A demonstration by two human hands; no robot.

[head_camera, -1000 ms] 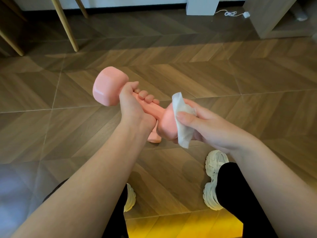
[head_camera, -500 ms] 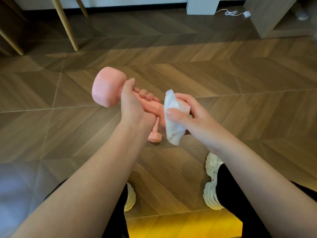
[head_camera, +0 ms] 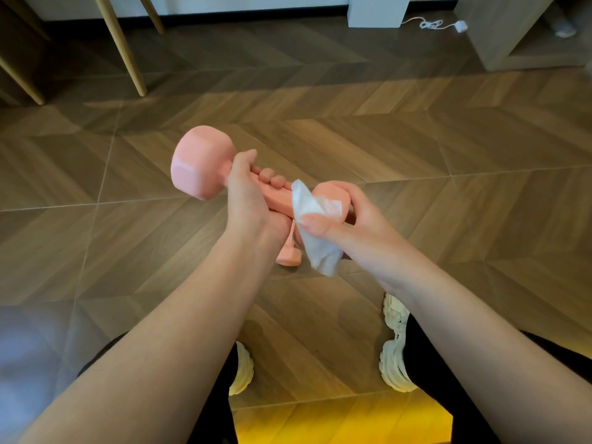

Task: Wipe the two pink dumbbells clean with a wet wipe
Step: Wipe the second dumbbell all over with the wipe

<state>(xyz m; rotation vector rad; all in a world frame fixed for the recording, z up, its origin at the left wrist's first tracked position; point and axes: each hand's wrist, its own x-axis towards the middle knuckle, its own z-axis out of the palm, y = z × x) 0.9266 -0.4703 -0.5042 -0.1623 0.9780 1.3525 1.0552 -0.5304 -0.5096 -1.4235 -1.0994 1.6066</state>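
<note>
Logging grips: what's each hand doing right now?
Left hand: grips the pink dumbbell by its handle.
Right hand: holds the wet wipe against its other head.

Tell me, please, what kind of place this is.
Probably a room in a home: a chevron wood-look floor, slanted wooden furniture legs, and a white cable lying on the floor near the wall.

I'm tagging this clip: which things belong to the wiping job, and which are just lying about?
Job: held dumbbell, floor dumbbell, wet wipe, left hand, right hand.
Lying about: white cable, wooden legs, cabinet.
</note>
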